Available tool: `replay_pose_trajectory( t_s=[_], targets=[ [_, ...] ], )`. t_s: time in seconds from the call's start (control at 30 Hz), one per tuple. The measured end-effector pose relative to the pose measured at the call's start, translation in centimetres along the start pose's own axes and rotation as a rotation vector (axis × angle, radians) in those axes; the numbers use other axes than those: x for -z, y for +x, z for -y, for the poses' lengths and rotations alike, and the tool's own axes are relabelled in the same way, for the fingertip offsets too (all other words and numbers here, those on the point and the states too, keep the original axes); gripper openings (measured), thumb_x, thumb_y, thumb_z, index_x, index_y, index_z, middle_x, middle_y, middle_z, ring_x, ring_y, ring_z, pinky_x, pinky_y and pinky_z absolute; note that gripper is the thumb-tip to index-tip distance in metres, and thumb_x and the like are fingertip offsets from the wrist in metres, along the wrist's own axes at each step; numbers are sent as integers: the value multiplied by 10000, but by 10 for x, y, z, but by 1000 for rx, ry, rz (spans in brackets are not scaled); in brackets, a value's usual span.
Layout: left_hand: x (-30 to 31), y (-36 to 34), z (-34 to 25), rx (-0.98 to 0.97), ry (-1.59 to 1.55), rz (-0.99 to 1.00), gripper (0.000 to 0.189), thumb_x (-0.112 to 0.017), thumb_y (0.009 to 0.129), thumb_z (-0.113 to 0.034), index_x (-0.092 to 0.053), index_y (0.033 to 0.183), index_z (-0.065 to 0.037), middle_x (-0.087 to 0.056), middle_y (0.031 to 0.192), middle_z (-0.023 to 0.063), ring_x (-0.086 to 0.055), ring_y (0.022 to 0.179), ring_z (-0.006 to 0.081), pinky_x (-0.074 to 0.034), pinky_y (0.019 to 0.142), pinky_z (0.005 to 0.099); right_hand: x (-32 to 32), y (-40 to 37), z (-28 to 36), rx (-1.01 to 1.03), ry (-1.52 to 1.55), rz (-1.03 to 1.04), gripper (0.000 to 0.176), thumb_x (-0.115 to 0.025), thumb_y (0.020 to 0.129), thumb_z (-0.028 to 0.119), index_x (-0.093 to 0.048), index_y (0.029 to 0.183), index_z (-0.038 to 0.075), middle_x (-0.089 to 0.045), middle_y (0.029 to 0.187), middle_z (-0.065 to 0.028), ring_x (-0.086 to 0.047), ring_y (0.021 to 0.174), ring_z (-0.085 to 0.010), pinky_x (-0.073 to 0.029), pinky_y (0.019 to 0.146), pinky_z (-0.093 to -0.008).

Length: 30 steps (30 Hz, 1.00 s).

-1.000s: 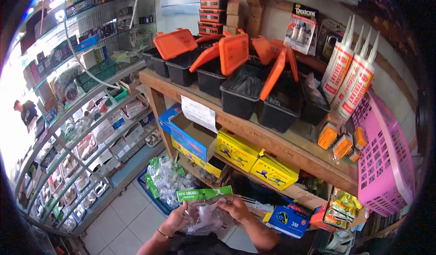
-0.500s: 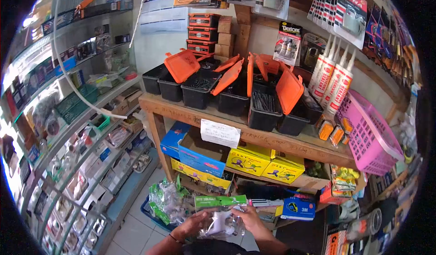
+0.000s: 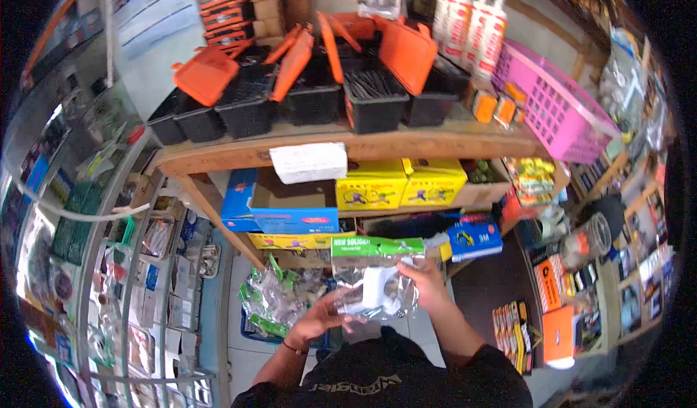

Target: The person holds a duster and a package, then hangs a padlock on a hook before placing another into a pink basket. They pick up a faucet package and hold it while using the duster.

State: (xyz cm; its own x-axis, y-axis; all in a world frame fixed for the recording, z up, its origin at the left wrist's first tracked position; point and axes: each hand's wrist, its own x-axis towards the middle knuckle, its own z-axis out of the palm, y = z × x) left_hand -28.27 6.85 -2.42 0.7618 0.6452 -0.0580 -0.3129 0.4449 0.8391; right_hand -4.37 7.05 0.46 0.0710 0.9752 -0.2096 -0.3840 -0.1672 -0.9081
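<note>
A clear plastic packet (image 3: pixel 377 247) with a green header card reading "NEW SOLIGEN" is held upright before my chest. Inside it is a white plastic item (image 3: pixel 375 289) whose exact kind I cannot make out. My left hand (image 3: pixel 321 316) grips the lower left side of the packet, fingers partly beneath it. My right hand (image 3: pixel 425 280) pinches the right edge, thumb over the front. Below and left of the packet, a blue basket (image 3: pixel 250 327) on the floor holds similar green-and-clear packets (image 3: pixel 279 297).
Behind the packet stands a wooden shelf (image 3: pixel 239 157) bearing black bins (image 3: pixel 377 110) with orange lids. Yellow boxes (image 3: pixel 372 194) and a blue box (image 3: pixel 296 219) sit beneath. A pink basket (image 3: pixel 555 99) is at right. Glass shelving (image 3: pixel 127 292) lines the left side.
My view has tilted down, bringing my shirt into sight. Both hands still hold the packet, now turned so the white item shows a broader, boxier side.
</note>
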Motion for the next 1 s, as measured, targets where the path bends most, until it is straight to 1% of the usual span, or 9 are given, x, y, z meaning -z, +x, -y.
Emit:
replay_pose_trajectory(
  t_s=[0.1,0.17,0.33,0.5,0.7,0.77,0.83,0.93,1.0],
  targets=[
    [-4,6,-4,11,66,9,571,-554,788,24,-292,1293,-23,-444,1212,156,-572,928,272,-505,634,281,8,-11,0,24,1,-38,207,-631,771,166,-589,915,23,-588,723,-5,-500,522,-66,-389,439,-201],
    [-9,11,-7,29,88,33,558,-549,792,17,-299,1289,-16,-448,1207,151,-579,907,273,-503,630,281,7,-23,11,80,-123,-57,188,-571,808,104,-559,973,15,-597,807,-35,-567,651,-116,-481,571,-256],
    [-22,27,-6,-16,61,33,515,-514,813,-17,-309,1286,-11,-466,1184,145,-596,849,271,-497,624,282,21,-41,22,97,-177,-123,189,-540,824,122,-557,984,22,-601,830,-34,-557,691,-107,-454,547,-236],
    [-42,33,7,-137,12,-57,507,-500,824,-30,-299,1289,-16,-490,1153,150,-597,847,264,-499,624,288,65,-43,25,42,-283,117,349,-550,821,139,-461,1139,24,-567,983,-59,-528,893,-114,-462,511,-239],
    [-79,34,25,-210,1,-238,508,-483,852,-77,-271,1312,-47,-470,1175,128,-579,877,240,-500,648,294,64,-41,38,-210,-230,455,459,-581,794,129,-380,1186,0,-570,941,-103,-615,774,-234,-492,494,-251],
    [-81,33,25,-262,74,-242,474,-468,872,-115,-289,1307,-50,-450,1201,114,-565,890,200,-490,686,290,59,-34,31,-220,-203,407,483,-602,772,125,-381,1183,-3,-574,916,-127,-629,671,-263,-490,463,-262],
    [-76,26,15,-255,273,-285,420,-405,907,-169,-313,1299,-49,-453,1188,98,-545,867,157,-467,735,281,53,-29,31,-257,-17,397,493,-611,752,103,-385,1177,-6,-579,893,-125,-621,644,-253,-490,444,-277],
    [-32,30,-18,-356,605,-585,359,-423,901,-301,-575,1005,7,-608,746,56,-510,696,124,-415,616,272,44,-33,25,-213,81,338,476,-600,743,84,-403,1172,20,-575,883,-124,-597,593,-235,-497,434,-295],
    [-5,43,-62,-739,1303,-961,278,-590,784,-244,-558,951,-24,-577,929,144,-552,845,274,-448,686,340,40,-38,18,-144,112,237,465,-576,745,71,-406,1178,47,-561,951,-115,-593,711,-227,-514,443,-311]
  ],
)
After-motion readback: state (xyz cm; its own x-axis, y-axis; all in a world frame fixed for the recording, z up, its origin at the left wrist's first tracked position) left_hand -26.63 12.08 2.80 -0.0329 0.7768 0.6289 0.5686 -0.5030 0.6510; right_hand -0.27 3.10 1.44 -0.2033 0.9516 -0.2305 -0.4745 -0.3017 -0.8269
